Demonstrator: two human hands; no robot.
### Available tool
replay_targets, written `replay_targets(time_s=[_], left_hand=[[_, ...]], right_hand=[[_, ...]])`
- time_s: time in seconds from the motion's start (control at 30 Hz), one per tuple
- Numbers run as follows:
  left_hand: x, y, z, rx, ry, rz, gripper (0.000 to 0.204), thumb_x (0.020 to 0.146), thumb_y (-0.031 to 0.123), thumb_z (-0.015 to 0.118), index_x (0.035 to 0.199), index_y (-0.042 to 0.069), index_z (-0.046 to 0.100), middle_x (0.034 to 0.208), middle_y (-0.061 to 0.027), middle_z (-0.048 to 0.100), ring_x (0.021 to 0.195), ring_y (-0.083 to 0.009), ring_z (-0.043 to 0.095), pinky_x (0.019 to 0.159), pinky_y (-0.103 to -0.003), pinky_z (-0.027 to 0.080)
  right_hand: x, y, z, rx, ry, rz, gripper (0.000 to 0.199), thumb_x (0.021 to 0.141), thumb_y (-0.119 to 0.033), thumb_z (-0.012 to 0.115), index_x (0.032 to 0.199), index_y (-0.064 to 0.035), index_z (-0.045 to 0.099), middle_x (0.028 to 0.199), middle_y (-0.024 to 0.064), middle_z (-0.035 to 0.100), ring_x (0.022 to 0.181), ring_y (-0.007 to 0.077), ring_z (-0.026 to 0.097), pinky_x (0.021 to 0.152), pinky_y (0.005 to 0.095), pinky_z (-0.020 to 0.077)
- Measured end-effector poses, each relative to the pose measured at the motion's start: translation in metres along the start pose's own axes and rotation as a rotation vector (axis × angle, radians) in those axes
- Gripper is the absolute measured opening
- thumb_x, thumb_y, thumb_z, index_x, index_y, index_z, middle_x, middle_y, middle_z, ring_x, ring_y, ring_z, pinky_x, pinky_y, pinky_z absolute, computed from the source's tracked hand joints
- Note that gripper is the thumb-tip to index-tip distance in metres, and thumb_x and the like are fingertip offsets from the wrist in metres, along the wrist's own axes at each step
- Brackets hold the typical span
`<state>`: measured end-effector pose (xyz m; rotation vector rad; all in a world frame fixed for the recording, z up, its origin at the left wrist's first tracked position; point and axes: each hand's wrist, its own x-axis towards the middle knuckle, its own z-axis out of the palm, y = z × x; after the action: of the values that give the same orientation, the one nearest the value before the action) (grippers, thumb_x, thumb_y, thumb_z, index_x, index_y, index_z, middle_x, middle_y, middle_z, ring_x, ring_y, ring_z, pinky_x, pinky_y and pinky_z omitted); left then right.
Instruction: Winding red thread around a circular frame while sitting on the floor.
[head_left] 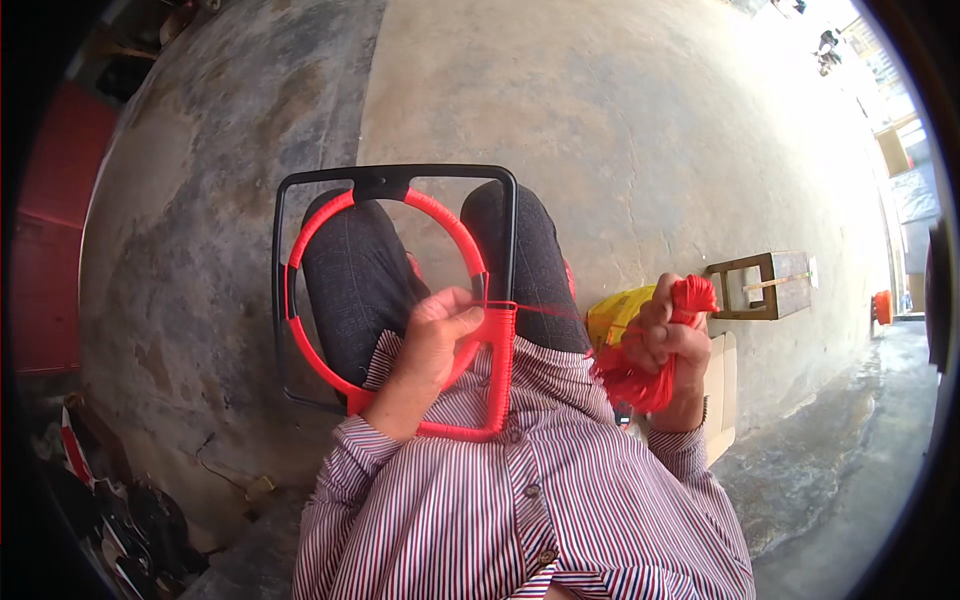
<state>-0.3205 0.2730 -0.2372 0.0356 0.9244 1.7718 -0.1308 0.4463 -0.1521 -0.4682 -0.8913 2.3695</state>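
Observation:
A black square frame with a round ring inside it [512,225] rests on my lap. Red cord is wound tightly round most of the ring and round the frame's near right corner, while the far and left sides stay bare black. My left hand [437,335] grips the ring's right side, thumb and fingers closed by the point where the winding meets bare black. From there a taut strand of red cord [550,311] runs right. It leads to my right hand [672,335], which is closed round a thick bundle of red cord [640,385] with loops hanging below.
A yellow bag [612,318] lies beside my right knee. Farther right stand a small wooden stool [770,285] and a flat piece of cardboard [722,395]. An orange-red container [881,308] is by the bright doorway. Shoes [140,525] lie at the lower left; a red panel [62,220] lines the left wall.

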Motion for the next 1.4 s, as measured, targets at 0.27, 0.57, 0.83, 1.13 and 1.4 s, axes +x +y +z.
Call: replay_targets(time_s=[0.27,0.57,0.83,1.13,1.4], left_hand=[[0.004,-0.011,0.003,0.468,0.073,0.191,0.030,0.081,0.008,0.069,0.105,-0.003,0.055,0.094,-0.0109,0.065,0.081,-0.0169,0.063,0.074,-0.028,0.051],[0.002,-0.006,0.010,1.039,0.022,0.223,0.072,0.073,0.037,0.080,0.117,-0.006,0.043,0.087,-0.0209,0.061,0.077,-0.0264,0.061,0.072,-0.036,0.049],[0.002,-0.001,0.015,0.841,0.195,0.177,0.053,0.092,0.048,0.051,0.108,-0.003,0.052,0.089,-0.0156,0.065,0.078,-0.0214,0.063,0.067,-0.039,0.050],[0.007,0.002,-0.005,0.005,0.193,-0.196,0.055,0.097,0.053,0.025,0.117,0.009,0.051,0.083,-0.0154,0.064,0.056,-0.0266,0.059,0.044,-0.040,0.045],[0.022,-0.022,-0.024,-0.074,0.268,0.052,0.025,0.098,0.023,0.039,0.106,0.008,0.057,0.090,-0.0073,0.063,0.074,-0.0161,0.060,0.060,-0.029,0.048]], right_hand=[[-0.002,0.020,0.045,0.317,-0.303,0.318,0.024,0.069,0.010,0.056,0.085,-0.0025,0.045,0.064,0.0048,0.045,0.047,0.0112,0.040,0.042,0.0247,0.0366],[-0.013,0.007,0.051,0.145,-0.462,0.295,0.035,0.069,-0.019,0.063,0.092,-0.0011,0.045,0.075,0.0090,0.049,0.058,0.0149,0.046,0.052,0.0285,0.0366],[0.003,0.020,0.048,-0.309,-1.119,0.227,0.042,0.087,-0.027,0.052,0.112,0.0058,0.048,0.098,0.0141,0.057,0.091,0.0244,0.056,0.079,0.0347,0.0439],[0.059,0.064,0.001,-1.775,-0.356,-0.217,0.033,0.068,-0.013,0.069,0.100,-0.0079,0.065,0.094,0.0142,0.060,0.085,0.0334,0.061,0.073,0.0403,0.0507],[0.063,0.086,-0.017,-0.704,-0.209,-0.019,0.044,0.076,0.002,0.061,0.120,0.0030,0.054,0.096,0.0126,0.058,0.094,0.0149,0.060,0.079,0.0276,0.0490]])
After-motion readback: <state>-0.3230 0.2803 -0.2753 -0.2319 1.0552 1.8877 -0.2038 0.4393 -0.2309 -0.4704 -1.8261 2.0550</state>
